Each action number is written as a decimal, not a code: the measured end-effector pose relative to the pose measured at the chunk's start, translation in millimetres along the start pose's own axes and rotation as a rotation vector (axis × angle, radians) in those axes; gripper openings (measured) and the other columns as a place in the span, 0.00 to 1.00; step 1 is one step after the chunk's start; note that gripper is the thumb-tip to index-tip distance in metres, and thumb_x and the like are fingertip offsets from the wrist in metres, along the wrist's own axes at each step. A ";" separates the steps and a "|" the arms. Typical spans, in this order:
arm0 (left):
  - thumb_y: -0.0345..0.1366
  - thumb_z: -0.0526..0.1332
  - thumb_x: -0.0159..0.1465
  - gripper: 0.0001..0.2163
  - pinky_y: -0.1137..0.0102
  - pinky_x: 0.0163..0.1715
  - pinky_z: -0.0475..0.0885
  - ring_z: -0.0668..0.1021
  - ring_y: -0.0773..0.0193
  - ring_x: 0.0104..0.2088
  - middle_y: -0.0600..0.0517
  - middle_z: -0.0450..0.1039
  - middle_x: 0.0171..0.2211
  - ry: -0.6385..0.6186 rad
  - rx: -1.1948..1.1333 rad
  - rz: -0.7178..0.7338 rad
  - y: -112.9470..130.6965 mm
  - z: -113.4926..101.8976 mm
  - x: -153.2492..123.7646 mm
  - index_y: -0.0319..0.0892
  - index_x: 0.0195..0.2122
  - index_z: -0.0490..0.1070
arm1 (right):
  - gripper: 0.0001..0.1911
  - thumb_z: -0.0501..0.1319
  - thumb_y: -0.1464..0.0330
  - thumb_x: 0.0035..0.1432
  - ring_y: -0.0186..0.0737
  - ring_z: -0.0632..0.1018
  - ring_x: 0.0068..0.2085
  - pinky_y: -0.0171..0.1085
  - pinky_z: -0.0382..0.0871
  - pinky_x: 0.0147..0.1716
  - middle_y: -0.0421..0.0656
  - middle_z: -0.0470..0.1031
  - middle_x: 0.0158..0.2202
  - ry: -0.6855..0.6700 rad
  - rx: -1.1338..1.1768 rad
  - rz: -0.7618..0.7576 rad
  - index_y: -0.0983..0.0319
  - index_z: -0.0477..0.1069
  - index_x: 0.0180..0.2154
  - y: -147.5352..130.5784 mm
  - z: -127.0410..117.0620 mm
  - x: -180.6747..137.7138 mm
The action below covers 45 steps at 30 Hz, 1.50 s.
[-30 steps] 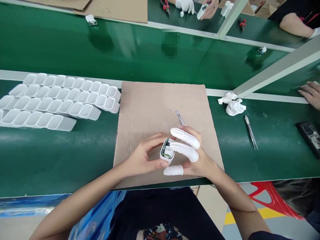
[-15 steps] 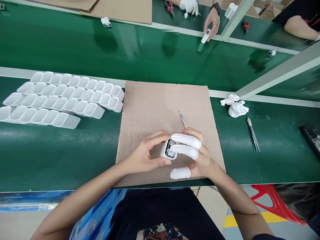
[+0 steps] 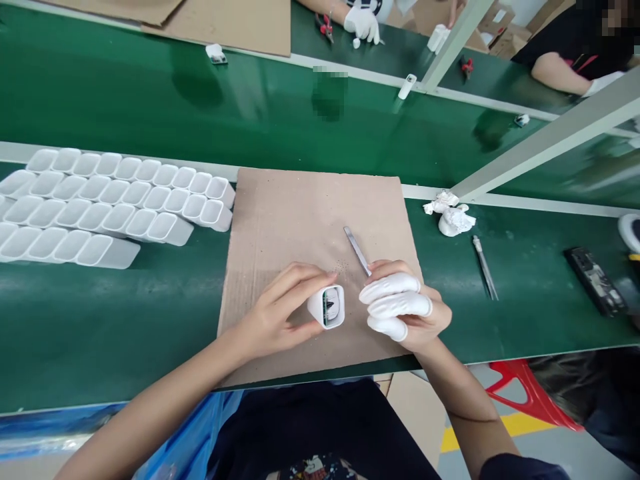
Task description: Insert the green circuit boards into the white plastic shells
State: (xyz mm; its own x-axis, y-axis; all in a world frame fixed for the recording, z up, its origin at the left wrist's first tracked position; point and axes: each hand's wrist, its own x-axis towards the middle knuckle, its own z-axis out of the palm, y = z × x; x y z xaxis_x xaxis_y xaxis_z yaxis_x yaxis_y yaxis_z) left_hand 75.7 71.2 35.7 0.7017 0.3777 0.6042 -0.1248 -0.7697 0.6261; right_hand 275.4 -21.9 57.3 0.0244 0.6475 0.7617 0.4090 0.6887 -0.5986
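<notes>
My left hand (image 3: 280,313) grips a small white plastic housing (image 3: 327,306) over the brown cardboard sheet (image 3: 300,207). Its open end faces me and shows a circuit board inside. My right hand (image 3: 407,307) is a short way to the right of the housing, apart from it. White finger cots cover three of its fingers, which are curled inward. A thin metal tool (image 3: 357,250) sticks out from behind those fingers; whether the hand grips it I cannot tell.
Rows of empty white housings (image 3: 115,207) lie at the left on the green belt (image 3: 150,100). A wad of white putty (image 3: 453,217), tweezers (image 3: 485,267) and a black board (image 3: 595,280) lie at the right. Other people's hands (image 3: 363,20) work across the belt.
My right hand has come off the housing and drawn back to the right, fingers curled. My left hand has turned the housing so its open end faces me.
</notes>
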 end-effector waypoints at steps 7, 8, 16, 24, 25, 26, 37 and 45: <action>0.32 0.62 0.68 0.22 0.63 0.45 0.76 0.76 0.55 0.48 0.43 0.71 0.47 -0.034 0.068 -0.058 -3.6 0.3 -5.6 0.42 0.63 0.63 | 0.02 0.67 0.67 0.61 0.42 0.80 0.37 0.48 0.77 0.43 0.38 0.79 0.33 0.255 -0.380 0.212 0.54 0.77 0.34 27.3 -63.5 -6.4; 0.32 0.62 0.68 0.22 0.63 0.45 0.76 0.77 0.55 0.48 0.43 0.71 0.48 -0.032 0.077 -0.066 -3.9 0.7 -6.2 0.43 0.63 0.63 | 0.02 0.67 0.65 0.61 0.44 0.80 0.40 0.49 0.76 0.46 0.40 0.79 0.36 0.294 -0.528 0.296 0.54 0.77 0.35 37.1 -85.1 -10.4; 0.34 0.62 0.67 0.23 0.65 0.44 0.78 0.79 0.56 0.46 0.45 0.74 0.48 -0.022 0.109 -0.112 -6.3 4.0 -8.4 0.48 0.62 0.64 | 0.15 0.66 0.60 0.58 0.58 0.70 0.54 0.58 0.68 0.54 0.56 0.75 0.52 0.149 -1.095 0.575 0.63 0.78 0.44 116.2 -193.2 -53.9; 0.35 0.62 0.67 0.22 0.66 0.46 0.77 0.78 0.57 0.47 0.46 0.73 0.48 -0.026 0.119 -0.115 -9.6 5.9 -10.3 0.47 0.62 0.64 | 0.08 0.64 0.65 0.59 0.54 0.70 0.55 0.57 0.68 0.55 0.51 0.78 0.48 0.133 -1.082 0.526 0.59 0.77 0.40 138.0 -200.4 -63.8; 0.35 0.63 0.67 0.22 0.66 0.46 0.77 0.78 0.57 0.47 0.46 0.73 0.49 -0.026 0.119 -0.112 -9.6 6.3 -10.7 0.47 0.62 0.64 | 0.08 0.64 0.65 0.59 0.54 0.69 0.55 0.58 0.67 0.56 0.51 0.78 0.47 0.140 -1.077 0.530 0.60 0.77 0.40 139.5 -200.3 -63.7; 0.34 0.63 0.67 0.22 0.66 0.46 0.76 0.78 0.57 0.48 0.46 0.73 0.49 -0.028 0.120 -0.112 -9.6 6.7 -11.0 0.47 0.62 0.64 | 0.08 0.63 0.65 0.60 0.55 0.69 0.55 0.58 0.67 0.56 0.51 0.78 0.47 0.147 -1.073 0.534 0.60 0.77 0.40 140.6 -200.1 -63.5; 0.33 0.62 0.66 0.21 0.64 0.46 0.78 0.79 0.56 0.48 0.45 0.74 0.49 0.045 0.134 -0.126 -8.8 8.1 -10.5 0.46 0.61 0.66 | 0.24 0.67 0.49 0.56 0.60 0.70 0.58 0.63 0.61 0.60 0.53 0.76 0.51 0.193 -0.739 0.422 0.57 0.76 0.47 79.4 -163.0 -45.2; 0.35 0.63 0.66 0.24 0.62 0.43 0.78 0.80 0.53 0.45 0.43 0.75 0.46 0.213 0.231 0.038 -7.6 5.1 -10.0 0.45 0.63 0.64 | 0.48 0.61 0.28 0.34 0.58 0.78 0.49 0.57 0.75 0.48 0.50 0.77 0.42 0.110 -0.005 0.190 0.56 0.75 0.47 33.6 -46.3 -15.3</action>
State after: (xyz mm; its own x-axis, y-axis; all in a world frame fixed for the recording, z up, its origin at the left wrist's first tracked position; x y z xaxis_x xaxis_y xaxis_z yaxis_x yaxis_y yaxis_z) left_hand 73.2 70.6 22.4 0.5334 0.4268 0.7303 0.0316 -0.8728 0.4870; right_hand 331.0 -23.7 37.0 0.2005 0.7263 0.6575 0.3917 0.5558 -0.7333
